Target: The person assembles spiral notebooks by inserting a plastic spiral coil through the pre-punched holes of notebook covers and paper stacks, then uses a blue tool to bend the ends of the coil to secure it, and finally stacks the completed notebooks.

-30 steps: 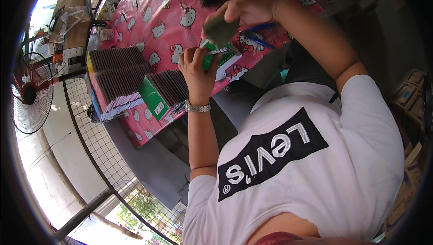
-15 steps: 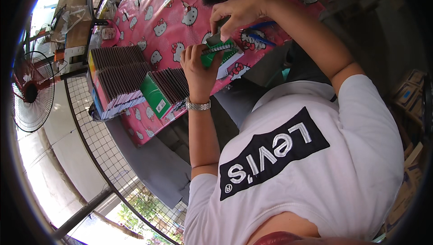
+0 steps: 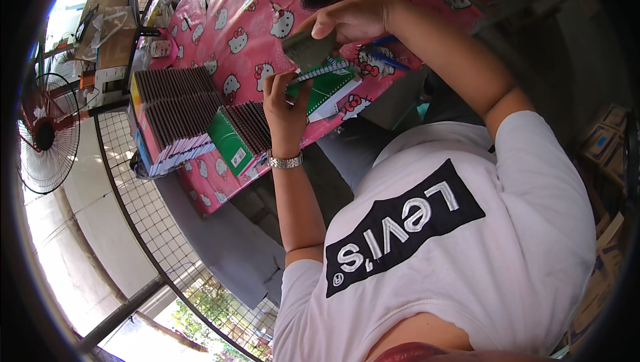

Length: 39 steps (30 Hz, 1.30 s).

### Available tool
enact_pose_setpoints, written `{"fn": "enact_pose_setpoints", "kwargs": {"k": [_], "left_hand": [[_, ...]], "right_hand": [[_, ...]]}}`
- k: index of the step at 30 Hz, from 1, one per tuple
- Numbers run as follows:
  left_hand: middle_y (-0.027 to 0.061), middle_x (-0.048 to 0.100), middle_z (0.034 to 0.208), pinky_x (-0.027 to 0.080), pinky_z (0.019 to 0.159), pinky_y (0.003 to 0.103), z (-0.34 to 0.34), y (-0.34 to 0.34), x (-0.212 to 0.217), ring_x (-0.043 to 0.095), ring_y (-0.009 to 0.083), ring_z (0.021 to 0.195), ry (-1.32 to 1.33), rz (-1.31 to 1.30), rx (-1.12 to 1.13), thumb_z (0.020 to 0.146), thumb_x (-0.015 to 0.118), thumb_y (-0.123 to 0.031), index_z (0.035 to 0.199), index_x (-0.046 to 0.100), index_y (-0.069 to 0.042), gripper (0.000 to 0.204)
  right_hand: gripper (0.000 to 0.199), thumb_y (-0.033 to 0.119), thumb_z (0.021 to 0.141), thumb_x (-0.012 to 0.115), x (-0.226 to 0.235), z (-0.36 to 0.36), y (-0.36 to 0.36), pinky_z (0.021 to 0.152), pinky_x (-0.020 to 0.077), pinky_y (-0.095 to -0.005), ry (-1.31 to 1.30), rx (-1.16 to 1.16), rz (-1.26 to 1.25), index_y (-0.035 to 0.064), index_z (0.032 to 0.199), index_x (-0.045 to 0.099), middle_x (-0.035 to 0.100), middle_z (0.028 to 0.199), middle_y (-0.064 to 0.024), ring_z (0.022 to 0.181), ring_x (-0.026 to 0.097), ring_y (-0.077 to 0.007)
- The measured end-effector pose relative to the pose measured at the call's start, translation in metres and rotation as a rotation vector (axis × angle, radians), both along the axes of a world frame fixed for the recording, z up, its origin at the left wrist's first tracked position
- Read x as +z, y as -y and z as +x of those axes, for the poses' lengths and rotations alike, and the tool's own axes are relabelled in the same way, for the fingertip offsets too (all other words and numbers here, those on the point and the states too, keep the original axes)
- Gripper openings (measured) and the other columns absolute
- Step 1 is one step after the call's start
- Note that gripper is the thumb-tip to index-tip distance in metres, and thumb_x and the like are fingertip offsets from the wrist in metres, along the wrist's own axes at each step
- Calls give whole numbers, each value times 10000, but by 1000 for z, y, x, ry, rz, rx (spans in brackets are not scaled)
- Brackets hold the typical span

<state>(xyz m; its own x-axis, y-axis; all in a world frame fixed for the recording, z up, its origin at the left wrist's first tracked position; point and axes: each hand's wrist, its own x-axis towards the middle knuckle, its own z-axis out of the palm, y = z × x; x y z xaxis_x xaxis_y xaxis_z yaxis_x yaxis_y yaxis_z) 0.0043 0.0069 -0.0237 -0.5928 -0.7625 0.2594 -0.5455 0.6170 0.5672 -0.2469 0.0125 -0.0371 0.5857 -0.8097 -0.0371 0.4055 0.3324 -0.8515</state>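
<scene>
Head view: the right hand point(image 3: 350, 19) pinches a dull, dark green wad, perhaps a cloth or sponge point(image 3: 308, 49), which over the last second has dropped from above onto the top edge of the green spiral notebook point(image 3: 325, 84); it now looks pressed against the wire binding, as if wiping it. The left hand point(image 3: 285, 110) grips that notebook from its seven o'clock side, thumb over the glossy cover. At nine o'clock lie rows of stacked notebooks point(image 3: 175, 110), spines ribbed and dark, on a shiny pink patterned tablecloth point(image 3: 233, 9). A metal wristwatch point(image 3: 285, 161) rings the left wrist.
</scene>
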Motion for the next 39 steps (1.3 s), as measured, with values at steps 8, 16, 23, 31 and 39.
{"fn": "enact_pose_setpoints", "kwargs": {"k": [8,16,23,31,39], "left_hand": [[91,619,943,508,622,284,2,4,1,638,186,782,-58,87,-18,798,771,-89,1031,627,-10,285],[49,624,925,493,656,256,3,8,-3,615,105,754,-54,112,2,833,753,-97,1038,624,2,262],[50,640,921,501,604,240,-2,1,-22,618,92,727,-529,294,132,930,652,-75,999,628,25,124],[90,669,866,516,586,233,-17,-25,-24,653,114,694,-641,166,242,978,610,-182,1077,585,19,226],[90,627,904,578,558,258,-4,-14,-40,644,122,695,-463,129,290,992,577,-190,1055,591,27,227]], "right_hand": [[426,425,831,664,7,7,12,817,398,-267,-573,49,-359,112,1120,658,638,951,17,899,551,-101],[490,435,790,705,2,9,17,924,442,-337,-872,-64,-449,53,1097,693,604,1097,-113,1055,573,-253],[693,433,797,724,-116,-83,-10,1047,403,-443,-1729,-828,-473,92,1364,517,412,1444,-170,1251,481,-361],[635,324,867,666,-129,3,-119,1051,371,-488,-1735,-813,-824,83,1411,444,462,1392,-171,1267,444,-360],[578,180,859,681,-89,10,-101,933,481,-409,-872,-1221,-508,15,1369,465,546,1177,-178,1056,567,-333]]}}
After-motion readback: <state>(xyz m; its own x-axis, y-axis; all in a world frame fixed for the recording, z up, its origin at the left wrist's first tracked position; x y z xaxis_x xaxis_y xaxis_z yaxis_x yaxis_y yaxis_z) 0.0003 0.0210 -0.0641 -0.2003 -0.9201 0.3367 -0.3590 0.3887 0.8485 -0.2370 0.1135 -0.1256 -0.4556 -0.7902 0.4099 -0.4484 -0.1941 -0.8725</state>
